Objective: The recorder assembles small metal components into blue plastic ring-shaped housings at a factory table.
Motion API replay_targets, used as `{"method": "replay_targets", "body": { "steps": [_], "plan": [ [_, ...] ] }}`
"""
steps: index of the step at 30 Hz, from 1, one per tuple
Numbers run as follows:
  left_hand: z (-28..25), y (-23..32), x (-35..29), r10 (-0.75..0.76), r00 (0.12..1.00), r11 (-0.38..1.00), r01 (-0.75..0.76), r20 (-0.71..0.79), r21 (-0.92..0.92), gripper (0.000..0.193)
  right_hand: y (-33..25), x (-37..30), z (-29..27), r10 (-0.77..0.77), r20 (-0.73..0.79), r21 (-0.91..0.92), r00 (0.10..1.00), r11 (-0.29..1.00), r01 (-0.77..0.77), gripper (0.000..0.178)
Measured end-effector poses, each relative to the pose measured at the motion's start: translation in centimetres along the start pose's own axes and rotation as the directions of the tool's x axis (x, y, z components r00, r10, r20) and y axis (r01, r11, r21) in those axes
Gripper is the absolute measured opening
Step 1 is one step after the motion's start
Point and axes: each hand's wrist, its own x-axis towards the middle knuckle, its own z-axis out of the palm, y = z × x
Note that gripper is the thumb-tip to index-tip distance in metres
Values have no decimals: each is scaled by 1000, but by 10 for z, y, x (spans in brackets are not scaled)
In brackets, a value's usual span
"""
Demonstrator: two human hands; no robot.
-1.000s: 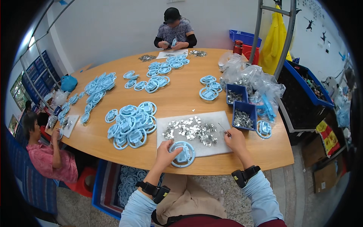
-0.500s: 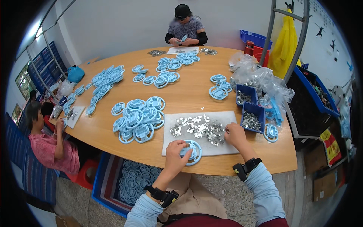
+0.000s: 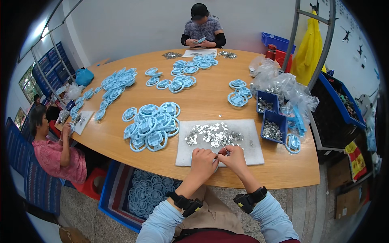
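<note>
My left hand (image 3: 204,162) is curled at the front edge of the white mat (image 3: 254,152), closed around a light-blue round plastic part that it almost wholly hides. Close against it, my right hand (image 3: 234,159) pinches a thin metal tool (image 3: 222,142), whose slim shaft points up toward the far side of the mat. The fingertips of both hands meet over the part. Just beyond them, small shiny metal pieces (image 3: 210,133) lie scattered on the mat. Left of the mat is a heap of light-blue round plastic parts (image 3: 152,123).
Two blue bins (image 3: 274,126) of metal pieces stand right of the mat, beside clear plastic bags (image 3: 283,87). More blue parts lie across the wooden table (image 3: 202,101). A blue crate (image 3: 111,202) sits below its edge. Co-workers sit across and at left.
My right hand has moved left from the metal pieces to meet my left hand, and the thin tool now shows in it. My left hand has shifted slightly right, covering the blue part.
</note>
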Motion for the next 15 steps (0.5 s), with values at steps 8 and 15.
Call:
{"method": "replay_targets", "body": {
  "steps": [8, 15],
  "plan": [
    [-6, -11, -5, -243, 968, 833, 241, 62, -499, 10, 1, -1, -11, -23, 143, 303, 989, 953, -22, 19],
    [-12, -13, -9, -271, 959, 731, 259, 78, -631, 10, -7, 3, -12, -171, 237, 213, 956, 970, 121, 14]
  ]
}}
